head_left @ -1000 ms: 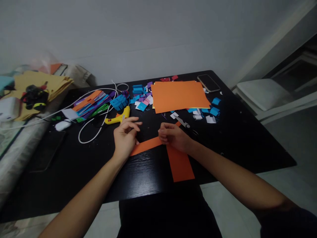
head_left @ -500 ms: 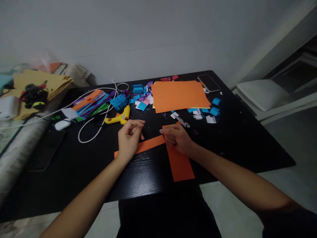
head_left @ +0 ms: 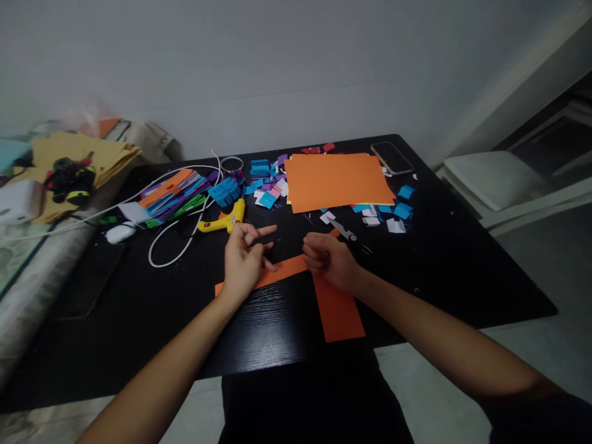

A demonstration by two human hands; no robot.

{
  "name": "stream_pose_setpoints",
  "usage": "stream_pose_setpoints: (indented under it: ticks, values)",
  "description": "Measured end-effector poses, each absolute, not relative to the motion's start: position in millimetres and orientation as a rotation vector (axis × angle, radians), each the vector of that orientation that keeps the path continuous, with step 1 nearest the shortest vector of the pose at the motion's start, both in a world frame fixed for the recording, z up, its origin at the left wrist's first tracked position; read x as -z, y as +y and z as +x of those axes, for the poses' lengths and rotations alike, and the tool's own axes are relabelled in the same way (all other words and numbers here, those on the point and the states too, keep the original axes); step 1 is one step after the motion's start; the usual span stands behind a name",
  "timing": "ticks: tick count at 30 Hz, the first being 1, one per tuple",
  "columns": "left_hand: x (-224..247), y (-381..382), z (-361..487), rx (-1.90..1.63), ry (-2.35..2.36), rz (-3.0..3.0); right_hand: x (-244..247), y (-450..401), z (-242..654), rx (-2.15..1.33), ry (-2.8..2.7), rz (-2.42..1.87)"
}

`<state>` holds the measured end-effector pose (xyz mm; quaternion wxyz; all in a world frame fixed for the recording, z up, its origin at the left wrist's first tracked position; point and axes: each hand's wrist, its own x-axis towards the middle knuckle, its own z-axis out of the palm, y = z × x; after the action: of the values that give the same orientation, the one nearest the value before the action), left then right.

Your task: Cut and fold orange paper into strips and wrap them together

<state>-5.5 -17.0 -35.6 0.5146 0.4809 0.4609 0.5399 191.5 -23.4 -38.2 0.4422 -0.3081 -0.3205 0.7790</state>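
Note:
Fingers apart and holding nothing, my left hand [head_left: 246, 254] is over the left part of a thin orange paper strip [head_left: 289, 267] on the black table. My right hand [head_left: 330, 259] is curled closed above a wider orange piece [head_left: 338, 312], which lies lengthwise toward the table's front edge; whether anything is inside its fingers is hidden. Scissors [head_left: 346, 232] lie just beyond my right hand. A yellow glue gun [head_left: 224, 221] rests just beyond my left hand.
Large orange sheets [head_left: 337, 179] lie at the back over blue, white and purple scraps. A phone [head_left: 392, 158] sits at the back right. Bundled coloured strips [head_left: 173, 196] and a looping white cable [head_left: 160, 264] are on the left. A white chair [head_left: 483, 179] stands at the right.
My left hand's fingers have spread from a looser curl. My right hand's index finger has drawn in, closing the hand further. The papers keep their places on the table.

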Motion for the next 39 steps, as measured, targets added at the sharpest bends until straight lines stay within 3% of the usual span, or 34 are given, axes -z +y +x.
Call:
stream_pose_setpoints:
  ticks: [16,26,34,39]
  values:
    - [37.6,-23.0,-6.2,-1.015,1.229,1.542,40.1,-26.5,186.4,-1.747,-0.940,-0.955]
    - [38.9,-20.8,-10.0,-0.874,1.213,2.106,40.0,-23.3,187.6,-1.755,-0.852,-0.898]
    - [33.2,-17.0,-12.6,-0.471,1.156,2.534,38.9,-12.6,200.8,-1.544,-0.920,-0.939]
    - [35.6,-18.0,-11.7,-0.447,1.130,2.489,42.3,-14.6,203.8,-1.184,-1.398,-1.091]
